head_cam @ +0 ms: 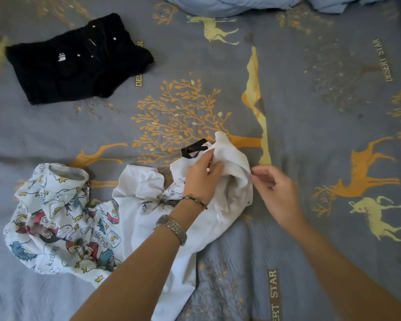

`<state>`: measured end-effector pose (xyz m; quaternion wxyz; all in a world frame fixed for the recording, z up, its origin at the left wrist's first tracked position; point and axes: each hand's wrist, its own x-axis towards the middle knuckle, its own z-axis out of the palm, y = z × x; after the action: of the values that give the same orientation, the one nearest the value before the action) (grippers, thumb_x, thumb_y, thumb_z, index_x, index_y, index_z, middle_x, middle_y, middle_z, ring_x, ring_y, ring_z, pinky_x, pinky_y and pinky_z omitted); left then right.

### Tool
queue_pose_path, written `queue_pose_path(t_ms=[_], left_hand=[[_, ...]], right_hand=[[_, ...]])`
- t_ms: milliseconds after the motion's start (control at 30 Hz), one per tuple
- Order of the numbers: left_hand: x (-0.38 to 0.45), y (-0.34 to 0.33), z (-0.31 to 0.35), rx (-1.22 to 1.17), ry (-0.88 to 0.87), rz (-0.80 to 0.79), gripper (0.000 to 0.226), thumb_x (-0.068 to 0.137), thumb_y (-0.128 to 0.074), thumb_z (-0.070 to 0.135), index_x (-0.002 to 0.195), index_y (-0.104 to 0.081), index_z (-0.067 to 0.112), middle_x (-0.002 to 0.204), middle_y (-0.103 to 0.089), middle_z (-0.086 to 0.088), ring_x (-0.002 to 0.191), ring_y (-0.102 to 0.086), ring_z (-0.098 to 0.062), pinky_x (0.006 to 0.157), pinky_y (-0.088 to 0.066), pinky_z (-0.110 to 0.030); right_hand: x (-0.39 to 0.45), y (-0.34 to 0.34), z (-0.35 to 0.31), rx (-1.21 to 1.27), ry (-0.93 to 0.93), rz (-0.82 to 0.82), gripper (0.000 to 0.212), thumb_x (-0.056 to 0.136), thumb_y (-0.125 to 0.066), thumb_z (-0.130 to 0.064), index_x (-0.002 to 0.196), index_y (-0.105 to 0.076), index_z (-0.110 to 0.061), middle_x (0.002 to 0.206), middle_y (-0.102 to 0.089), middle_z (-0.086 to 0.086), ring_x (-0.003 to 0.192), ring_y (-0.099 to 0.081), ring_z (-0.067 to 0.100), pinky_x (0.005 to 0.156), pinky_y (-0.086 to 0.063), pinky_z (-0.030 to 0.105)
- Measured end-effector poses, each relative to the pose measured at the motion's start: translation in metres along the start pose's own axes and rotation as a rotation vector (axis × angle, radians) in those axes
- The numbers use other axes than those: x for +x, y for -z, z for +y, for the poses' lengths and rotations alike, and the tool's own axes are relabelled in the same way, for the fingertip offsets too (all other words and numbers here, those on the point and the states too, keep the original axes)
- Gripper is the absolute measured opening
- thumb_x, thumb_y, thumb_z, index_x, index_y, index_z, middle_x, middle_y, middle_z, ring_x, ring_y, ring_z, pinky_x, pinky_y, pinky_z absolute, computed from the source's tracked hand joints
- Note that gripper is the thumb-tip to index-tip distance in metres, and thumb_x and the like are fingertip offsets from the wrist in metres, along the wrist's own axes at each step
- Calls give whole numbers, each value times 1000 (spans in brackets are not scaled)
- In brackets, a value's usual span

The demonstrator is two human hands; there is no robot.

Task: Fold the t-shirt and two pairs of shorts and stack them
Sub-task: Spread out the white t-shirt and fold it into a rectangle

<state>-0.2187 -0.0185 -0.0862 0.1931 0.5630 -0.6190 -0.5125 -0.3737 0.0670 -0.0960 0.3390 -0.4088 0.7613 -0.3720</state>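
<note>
A crumpled white t-shirt with a black neck trim lies at the centre of the bed. My left hand grips a bunched part of it near the collar. My right hand pinches the shirt's right edge with its fingertips. A pair of white shorts with a cartoon print lies rumpled to the left, touching the shirt. Black shorts lie spread flat at the far left of the bed.
Everything rests on a grey bedsheet printed with orange trees and deer. A light blue blanket is bunched at the far edge. A watch and a bracelet sit on my left wrist.
</note>
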Motion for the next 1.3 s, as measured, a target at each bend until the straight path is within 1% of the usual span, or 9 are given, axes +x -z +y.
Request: queue_pose_path(t_ms=[167,267,333,433,600,733,1067,1200,1300], left_hand=[[-12,-28,15,60,-92,-86,43,91,-53,20,133,-47,23,111,-65,-5,102,-61,-19,87,-45,-25],[-19,-26,12,116,-168,-200,46,87,-48,24,133,-47,24,103,-67,-8,94,-63,-25,84,-50,-37],[-20,-18,6,66,-184,-242,42,87,-51,20,129,-52,20,111,-67,-7,101,-63,-19,88,-50,-30],[-12,2,-5,-3,-170,-168,27,90,-53,8,113,-63,18,115,-63,6,98,-59,4,83,-45,-8],[13,38,-39,198,-90,68,30,86,-56,12,115,-59,20,114,-61,7,110,-56,-15,93,-45,-32],[27,50,-62,257,74,60,44,83,-65,15,125,-51,19,124,-57,0,114,-53,-19,95,-46,-39],[46,56,-68,314,313,-53,31,72,-77,28,97,-67,11,88,-64,-4,82,-58,-22,73,-45,-29],[49,61,-60,396,296,-83,24,78,-71,32,86,-68,10,73,-57,-3,66,-48,-15,54,-34,-21],[55,67,-54,368,225,-32,15,79,-70,27,82,-65,14,72,-56,0,64,-49,-13,54,-34,-19]], right_hand=[[25,3,-22,287,-152,-13,34,83,-69,-26,114,-57,-21,102,-63,-13,92,-60,-5,79,-45,8],[37,-2,-20,179,-142,-40,24,79,-73,-22,101,-63,-24,92,-67,-13,82,-62,-2,75,-48,14],[39,-1,-17,141,-116,-32,17,80,-68,-10,83,-65,-26,81,-68,-4,73,-62,5,68,-50,19],[39,4,-15,180,-91,9,21,82,-60,3,82,-66,-17,76,-67,2,65,-60,-1,58,-44,7],[51,14,-2,118,-73,56,20,86,-59,-2,88,-66,-21,80,-65,-15,69,-59,-11,68,-43,7],[64,21,2,93,-70,76,20,83,-60,2,93,-68,-14,80,-65,-10,69,-59,-13,70,-44,5],[76,26,12,83,-91,74,39,74,-67,9,69,-59,-28,73,-66,-12,66,-61,-6,70,-49,11],[76,29,7,10,-38,25,40,80,-59,10,86,-70,-29,89,-69,-3,75,-62,-7,76,-49,12],[83,33,5,13,-37,46,41,83,-56,11,99,-68,-24,100,-66,-1,78,-60,-11,76,-46,7]])
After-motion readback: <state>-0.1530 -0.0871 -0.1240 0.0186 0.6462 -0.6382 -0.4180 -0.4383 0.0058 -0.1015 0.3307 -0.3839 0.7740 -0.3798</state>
